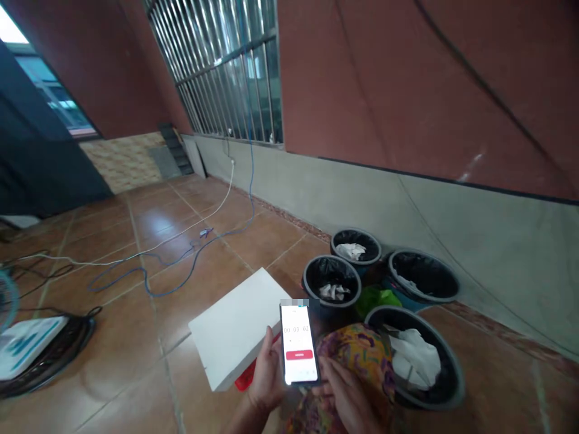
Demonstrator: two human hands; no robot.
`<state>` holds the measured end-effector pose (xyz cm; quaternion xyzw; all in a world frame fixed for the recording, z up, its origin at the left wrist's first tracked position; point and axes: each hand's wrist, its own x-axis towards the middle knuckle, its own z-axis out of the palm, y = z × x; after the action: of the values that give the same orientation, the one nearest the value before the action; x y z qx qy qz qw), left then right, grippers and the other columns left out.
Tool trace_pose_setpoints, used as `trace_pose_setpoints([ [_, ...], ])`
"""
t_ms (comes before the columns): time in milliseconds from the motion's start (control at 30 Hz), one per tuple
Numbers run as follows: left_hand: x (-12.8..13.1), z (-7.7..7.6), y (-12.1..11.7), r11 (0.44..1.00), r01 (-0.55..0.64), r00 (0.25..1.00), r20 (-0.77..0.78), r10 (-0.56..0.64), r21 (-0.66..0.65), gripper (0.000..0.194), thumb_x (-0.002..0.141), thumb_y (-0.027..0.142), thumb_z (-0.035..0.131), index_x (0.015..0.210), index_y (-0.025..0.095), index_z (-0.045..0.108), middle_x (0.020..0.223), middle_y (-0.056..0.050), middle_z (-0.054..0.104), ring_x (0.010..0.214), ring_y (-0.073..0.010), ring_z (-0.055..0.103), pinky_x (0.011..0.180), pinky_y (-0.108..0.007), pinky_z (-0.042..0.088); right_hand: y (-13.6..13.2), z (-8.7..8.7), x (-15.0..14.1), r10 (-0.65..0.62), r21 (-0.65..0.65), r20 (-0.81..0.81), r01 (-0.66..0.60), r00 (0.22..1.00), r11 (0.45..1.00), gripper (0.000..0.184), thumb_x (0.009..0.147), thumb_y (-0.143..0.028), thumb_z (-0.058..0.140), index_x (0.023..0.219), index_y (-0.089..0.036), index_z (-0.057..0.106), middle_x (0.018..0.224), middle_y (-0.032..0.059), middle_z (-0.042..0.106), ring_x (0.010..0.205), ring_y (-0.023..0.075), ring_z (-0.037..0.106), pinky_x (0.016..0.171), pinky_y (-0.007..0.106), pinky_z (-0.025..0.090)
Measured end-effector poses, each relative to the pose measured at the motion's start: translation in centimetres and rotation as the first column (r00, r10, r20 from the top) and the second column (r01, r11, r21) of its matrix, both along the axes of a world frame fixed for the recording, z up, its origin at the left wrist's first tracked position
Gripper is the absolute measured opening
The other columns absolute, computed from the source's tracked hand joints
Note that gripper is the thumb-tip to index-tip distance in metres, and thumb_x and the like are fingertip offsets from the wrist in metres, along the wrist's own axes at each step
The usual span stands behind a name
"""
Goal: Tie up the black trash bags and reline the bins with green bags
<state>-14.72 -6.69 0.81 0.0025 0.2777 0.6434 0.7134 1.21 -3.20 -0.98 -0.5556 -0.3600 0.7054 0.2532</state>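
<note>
Mainly, the view was filled by a wall (362, 90), painted red-brown above and pale grey below, and by a floor (122, 337) of brown tiles. In this wall there was a window (226, 72) with metal bars, and a long blue cable (252, 175) hung down in front of it and then went in loops over the floor. Four round bins stood close together near the wall, lined with black bags; the nearest bin (455, 386) contained a crumpled white material. Beside this nearest bin, a patterned cloth (357, 343) in yellow and purple was spread below the hands. A white box (244, 325) was at the left of it, and something red (244, 378) showed under the box's near side. Between the bins lay a green piece (377, 298), which looked like plastic. The left hand (266, 374) was closed around the left edge of a phone (298, 343), with its thumb pointing up along the side. The right hand (339, 389) was half curled at the lower right corner, but I could not tell whether it gripped the phone too. The phone was upright between both hands, its lit screen showing "00 00 02" above a red button.
</note>
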Motion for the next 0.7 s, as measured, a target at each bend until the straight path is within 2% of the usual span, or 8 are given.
trace_pose_setpoints([
  [167,-3.6,-2.1,-1.9,0.987,-0.158,0.987,-0.018,0.158,-0.030,0.065,0.092,0.058,0.046,0.136,0.010,0.053,0.111,-0.018,0.073,0.101,-0.0334,0.070,0.098,-0.045,0.046,0.1,-1.0,-5.9,0.176,-0.055,-0.014,-0.176,0.984,0.983,0.060,0.062,-0.067,0.068,0.094,-0.016,0.068,0.080,0.0079,0.074,0.056,0.0150,0.063,0.045,0.023,0.042],
  [300,-5.6,-4.0,-2.8,0.966,-0.231,0.972,-0.069,0.224,-0.113,0.064,0.093,0.058,0.044,0.134,0.010,0.054,0.107,-0.016,0.075,0.097,-0.0313,0.071,0.097,-0.045,0.046,0.2,-3.1,-8.8,0.168,-0.162,-0.021,-0.169,0.986,0.972,0.047,0.071,-0.053,0.069,0.098,-0.015,0.063,0.074,0.0056,0.071,0.054,0.0139,0.064,0.046,0.023,0.044],
  [400,-6.4,-5.5,-3.1,0.946,-0.259,0.964,-0.109,0.242,-0.194,0.064,0.092,0.061,0.044,0.128,0.010,0.058,0.100,-0.014,0.076,0.089,-0.0295,0.072,0.093,-0.043,0.046,0.0,-4.8,-9.9,0.184,-0.174,-0.015,-0.184,0.983,0.967,0.040,0.076,-0.050,0.067,0.098,-0.016,0.063,0.072,0.0039,0.070,0.053,0.0135,0.064,0.047,0.022,0.045],
  [533,-6.8,-7.3,-3.3,0.923,-0.289,0.954,-0.157,0.255,-0.253,0.064,0.089,0.065,0.047,0.118,0.010,0.063,0.084,-0.010,0.076,0.072,-0.0259,0.070,0.082,-0.039,0.047,-0.2,-6.6,-10.7,0.219,-0.178,-0.017,-0.219,0.976,0.960,0.044,0.078,-0.056,0.065,0.094,-0.016,0.065,0.068,0.0027,0.069,0.053,0.0131,0.063,0.047,0.022,0.046],
  [700,-7.0,-8.7,-3.0,0.910,-0.324,0.945,-0.135,0.298,-0.259,0.061,0.088,0.062,0.052,0.117,0.010,0.062,0.086,-0.010,0.075,0.074,-0.0256,0.070,0.079,-0.036,0.045,0.2,-7.5,-11.3,0.247,-0.188,-0.039,-0.250,0.968,0.950,0.050,0.081,-0.063,0.060,0.095,-0.016,0.066,0.072,0.0038,0.070,0.055,0.0113,0.062,0.050,0.021,0.047],
])
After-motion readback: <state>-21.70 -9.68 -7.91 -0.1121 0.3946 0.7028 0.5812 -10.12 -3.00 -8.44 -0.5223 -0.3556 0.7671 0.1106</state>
